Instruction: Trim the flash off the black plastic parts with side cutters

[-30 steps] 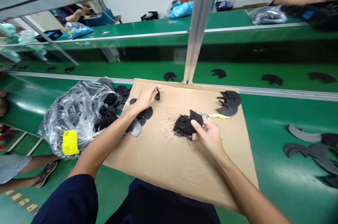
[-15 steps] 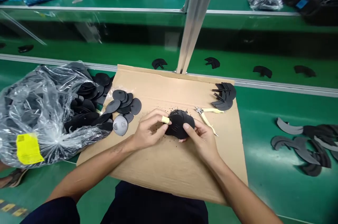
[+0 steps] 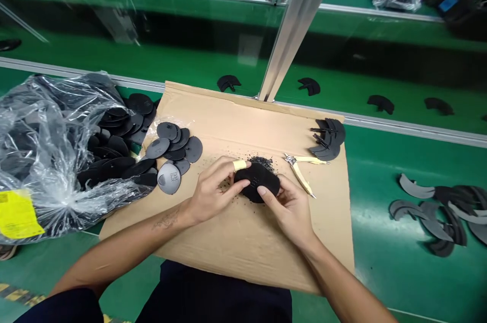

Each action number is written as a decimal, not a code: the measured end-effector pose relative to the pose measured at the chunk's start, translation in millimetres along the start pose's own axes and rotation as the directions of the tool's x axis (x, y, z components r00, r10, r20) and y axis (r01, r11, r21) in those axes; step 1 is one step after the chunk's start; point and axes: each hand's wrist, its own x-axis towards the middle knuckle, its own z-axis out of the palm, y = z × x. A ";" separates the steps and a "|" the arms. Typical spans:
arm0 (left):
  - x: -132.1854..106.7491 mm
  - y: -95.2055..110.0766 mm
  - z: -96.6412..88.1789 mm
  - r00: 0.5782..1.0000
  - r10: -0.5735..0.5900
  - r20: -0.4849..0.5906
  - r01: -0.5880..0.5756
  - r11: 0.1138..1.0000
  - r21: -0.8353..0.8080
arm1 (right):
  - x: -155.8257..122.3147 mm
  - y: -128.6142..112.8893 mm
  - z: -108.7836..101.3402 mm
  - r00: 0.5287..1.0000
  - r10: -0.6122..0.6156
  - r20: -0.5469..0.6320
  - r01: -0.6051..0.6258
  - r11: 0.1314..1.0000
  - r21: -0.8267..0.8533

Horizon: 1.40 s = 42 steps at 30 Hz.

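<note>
Both hands grip one black round plastic disc (image 3: 255, 181) over a brown cardboard sheet (image 3: 236, 242). My left hand (image 3: 213, 191) pinches its left edge; a yellow tape band wraps the index finger. My right hand (image 3: 291, 209) holds the right edge from below, thumb on top. Black crumbs (image 3: 262, 162) lie just behind the disc. A small pair of yellow-handled cutters (image 3: 301, 168) rests to the right of my hands.
A clear plastic bag (image 3: 49, 155) of black discs spills onto the cardboard at left, with loose discs (image 3: 175, 143) and a grey one (image 3: 169, 178). Cut black pieces (image 3: 327, 138) are stacked at the cardboard's far right. Curved offcuts (image 3: 437, 209) lie on the green table. More pieces (image 3: 228, 82) ride the conveyor behind a metal post (image 3: 292, 29).
My left hand came back from the disc pile to join the right hand on the disc. The view tilted down and the disc now lies flatter between both hands.
</note>
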 end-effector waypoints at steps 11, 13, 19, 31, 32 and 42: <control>1.2 2.2 -2.5 0.994 0.100 0.050 -0.103 0.994 0.045 | -0.5 -2.2 0.5 1.000 0.013 -0.010 -0.013 1.000 -0.014; 1.1 3.0 -2.4 0.992 0.114 0.056 -0.117 0.992 0.049 | -0.1 -2.8 0.0 1.000 0.005 -0.017 -0.006 0.999 -0.043; -0.7 6.2 -1.4 0.988 0.136 0.070 -0.138 0.990 0.024 | -1.4 -4.4 -1.0 0.996 -0.084 -0.031 0.078 0.983 -0.166; 7.3 14.2 -15.1 0.965 0.152 0.212 -0.133 0.986 -0.103 | -6.5 0.0 -6.1 0.848 -0.478 0.229 0.528 0.735 -0.425; 7.5 14.7 -15.3 0.964 0.159 0.213 -0.134 0.983 -0.126 | -6.4 0.8 -6.6 0.826 -0.507 0.246 0.562 0.714 -0.418; 5.3 13.9 -18.8 0.953 0.204 0.225 -0.161 0.968 -0.195 | -7.6 6.6 -7.0 0.798 -0.519 0.306 0.602 0.699 -0.385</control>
